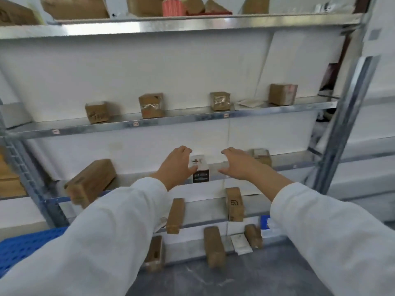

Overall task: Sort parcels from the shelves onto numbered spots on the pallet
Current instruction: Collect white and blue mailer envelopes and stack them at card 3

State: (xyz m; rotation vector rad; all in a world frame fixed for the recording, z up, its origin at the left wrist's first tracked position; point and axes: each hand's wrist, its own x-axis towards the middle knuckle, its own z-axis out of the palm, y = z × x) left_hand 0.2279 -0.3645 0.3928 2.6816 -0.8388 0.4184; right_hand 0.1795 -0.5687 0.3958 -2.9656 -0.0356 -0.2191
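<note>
A small white and black box (201, 169) stands upright on a middle shelf (295, 165) of the metal rack. My left hand (177, 165) is at its left side, fingers apart, thumb touching or nearly touching it. My right hand (239, 163) hovers open a little to the right of the box, apart from it. Both arms wear white sleeves. A brown parcel (261, 155) sits just behind my right hand. A long brown parcel (92, 182) lies at the shelf's left. A corner of the blue pallet (19, 246) shows at lower left.
The shelf above (171, 120) carries several small brown boxes and a flat white packet (248, 102). Lower shelves hold more brown parcels (235, 204), a white pouch (241, 244) and a blue item (266, 223). A metal upright (346, 124) stands at right. Grey floor lies below.
</note>
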